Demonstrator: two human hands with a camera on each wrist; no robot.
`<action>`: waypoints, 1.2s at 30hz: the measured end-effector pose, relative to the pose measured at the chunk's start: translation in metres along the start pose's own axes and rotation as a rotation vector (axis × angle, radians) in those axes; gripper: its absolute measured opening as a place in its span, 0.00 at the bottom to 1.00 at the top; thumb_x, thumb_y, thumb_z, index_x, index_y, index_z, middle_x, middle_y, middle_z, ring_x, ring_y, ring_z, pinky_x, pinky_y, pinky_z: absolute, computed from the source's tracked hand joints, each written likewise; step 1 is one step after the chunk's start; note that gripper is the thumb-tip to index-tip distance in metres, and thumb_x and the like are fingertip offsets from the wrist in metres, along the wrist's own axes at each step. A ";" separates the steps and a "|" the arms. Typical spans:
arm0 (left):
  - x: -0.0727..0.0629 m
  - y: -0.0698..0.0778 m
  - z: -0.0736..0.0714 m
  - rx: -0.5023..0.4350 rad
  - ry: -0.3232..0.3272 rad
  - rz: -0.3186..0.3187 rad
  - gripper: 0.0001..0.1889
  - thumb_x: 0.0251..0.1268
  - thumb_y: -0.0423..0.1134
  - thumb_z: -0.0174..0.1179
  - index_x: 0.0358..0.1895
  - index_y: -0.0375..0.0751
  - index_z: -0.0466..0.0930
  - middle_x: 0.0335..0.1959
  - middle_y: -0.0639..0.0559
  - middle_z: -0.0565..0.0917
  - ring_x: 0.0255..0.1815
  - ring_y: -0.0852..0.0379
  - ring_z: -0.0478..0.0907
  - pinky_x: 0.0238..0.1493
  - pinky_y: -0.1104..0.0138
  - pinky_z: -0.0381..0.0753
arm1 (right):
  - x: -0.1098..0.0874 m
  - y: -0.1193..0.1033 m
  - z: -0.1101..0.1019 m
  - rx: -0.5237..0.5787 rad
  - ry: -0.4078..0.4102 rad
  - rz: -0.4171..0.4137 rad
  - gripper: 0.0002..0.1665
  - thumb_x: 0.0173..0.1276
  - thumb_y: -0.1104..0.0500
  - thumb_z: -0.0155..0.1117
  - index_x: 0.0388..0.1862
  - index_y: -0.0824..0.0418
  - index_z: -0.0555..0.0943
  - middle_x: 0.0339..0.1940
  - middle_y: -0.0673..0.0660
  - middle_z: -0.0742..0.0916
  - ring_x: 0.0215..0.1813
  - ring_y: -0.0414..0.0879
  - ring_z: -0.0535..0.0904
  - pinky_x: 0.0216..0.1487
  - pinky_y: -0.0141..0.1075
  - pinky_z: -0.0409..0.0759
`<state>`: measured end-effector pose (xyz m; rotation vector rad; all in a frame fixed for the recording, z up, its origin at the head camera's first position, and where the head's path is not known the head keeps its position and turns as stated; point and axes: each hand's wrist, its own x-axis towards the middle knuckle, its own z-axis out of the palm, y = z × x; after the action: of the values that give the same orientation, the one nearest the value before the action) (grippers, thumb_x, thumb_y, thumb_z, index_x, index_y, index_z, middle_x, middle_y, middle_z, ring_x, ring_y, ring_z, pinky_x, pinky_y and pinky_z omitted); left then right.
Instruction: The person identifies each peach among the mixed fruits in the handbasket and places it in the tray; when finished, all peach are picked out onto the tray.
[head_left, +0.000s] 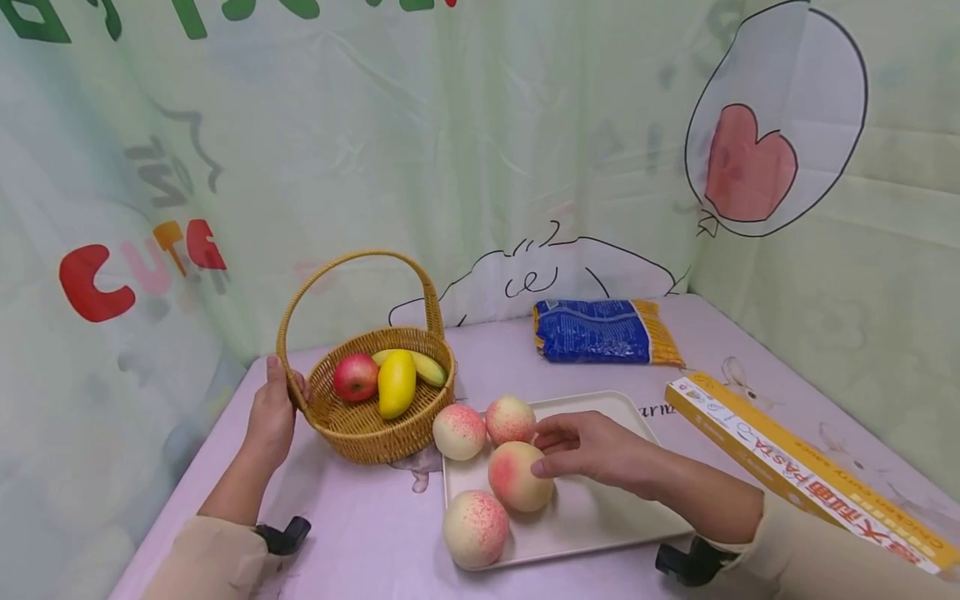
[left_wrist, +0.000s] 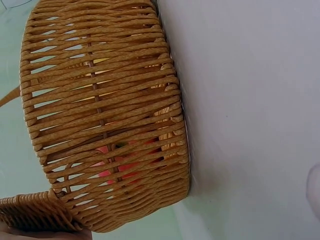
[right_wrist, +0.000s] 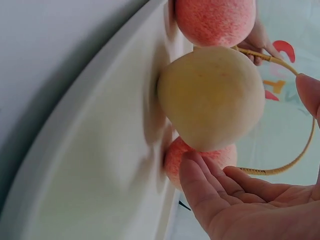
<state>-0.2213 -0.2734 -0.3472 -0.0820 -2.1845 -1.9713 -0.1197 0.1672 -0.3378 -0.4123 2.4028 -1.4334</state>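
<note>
A wicker basket (head_left: pixel 378 437) with a tall arched handle stands at the left, holding a red apple (head_left: pixel 356 377), a yellow mango (head_left: pixel 397 385) and a banana (head_left: pixel 427 368). My left hand (head_left: pixel 273 412) grips the foot of its handle; the left wrist view shows the woven side (left_wrist: pixel 105 115) close up. Several pink-and-cream peaches sit at the left part of a white tray (head_left: pixel 585 533). Over the middle peach (head_left: pixel 517 477) reaches my right hand (head_left: pixel 600 450), fingers relaxed. In the right wrist view its thumb stands well apart from that peach (right_wrist: pixel 212 97), fingertips just beside it.
A blue and yellow packet (head_left: pixel 600 332) lies at the back of the table. To the right of the tray is a long yellow pasta box (head_left: pixel 802 471). Printed curtains (head_left: pixel 480 150) hang along the back and sides.
</note>
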 end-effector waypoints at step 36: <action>-0.002 0.008 -0.007 0.149 0.207 -0.053 0.34 0.81 0.68 0.32 0.55 0.40 0.73 0.51 0.47 0.77 0.57 0.52 0.70 0.67 0.56 0.64 | -0.018 -0.012 -0.013 0.055 0.088 -0.128 0.40 0.76 0.49 0.66 0.76 0.70 0.66 0.69 0.65 0.80 0.71 0.60 0.77 0.67 0.47 0.79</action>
<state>-0.2175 -0.2795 -0.3389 0.1940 -2.2078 -1.7485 -0.1077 0.1795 -0.3194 -0.5081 2.4376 -1.6004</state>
